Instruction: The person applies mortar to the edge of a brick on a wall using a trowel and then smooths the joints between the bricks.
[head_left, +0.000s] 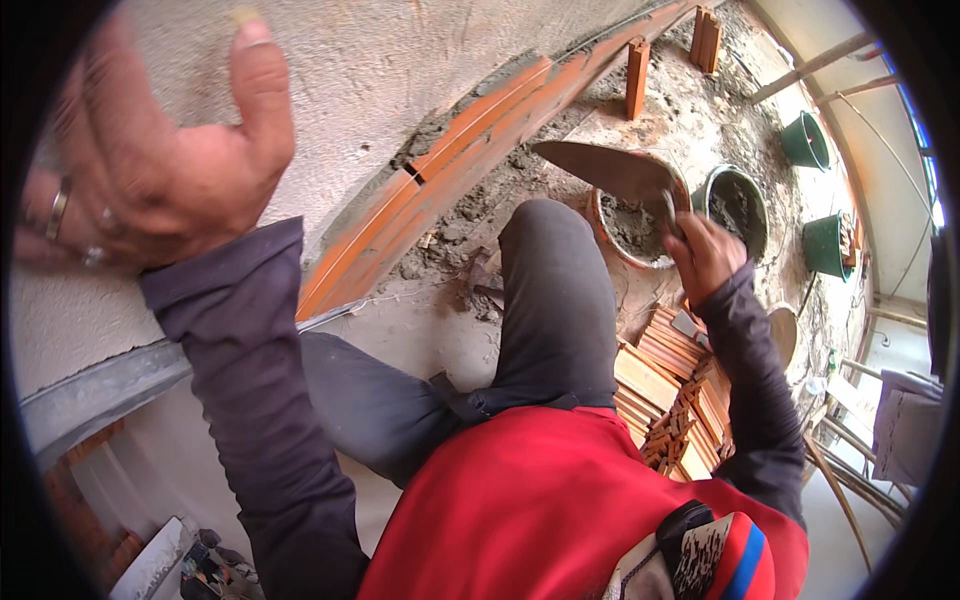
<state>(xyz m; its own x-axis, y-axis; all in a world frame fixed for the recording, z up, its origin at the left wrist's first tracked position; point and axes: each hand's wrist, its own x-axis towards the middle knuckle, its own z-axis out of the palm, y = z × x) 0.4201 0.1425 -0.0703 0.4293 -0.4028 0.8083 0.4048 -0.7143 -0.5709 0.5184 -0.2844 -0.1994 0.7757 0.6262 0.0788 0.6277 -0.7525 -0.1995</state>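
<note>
My left hand [190, 170] rests at the upper left against the pale rendered wall [380, 60], fingers apart, with rings showing. My right hand [705, 255] grips the handle of a metal trowel [600, 165], whose wide blade points left above a bucket of grey mortar [628, 220]. A second mortar bucket [738, 210] stands just right of it. Along the foot of the wall runs a strip of orange clay pieces [480, 120] with grey mortar smeared on and beside it.
Two upright clay pieces [636, 78] stand beyond the buckets. Green buckets [804, 140] sit at the right near poles. Stacked orange tiles [650, 360] lie beside my right leg; my knees occupy the middle. Mortar rubble [450, 235] covers the ground by the wall. A metal-coloured edge [90, 395] runs at lower left.
</note>
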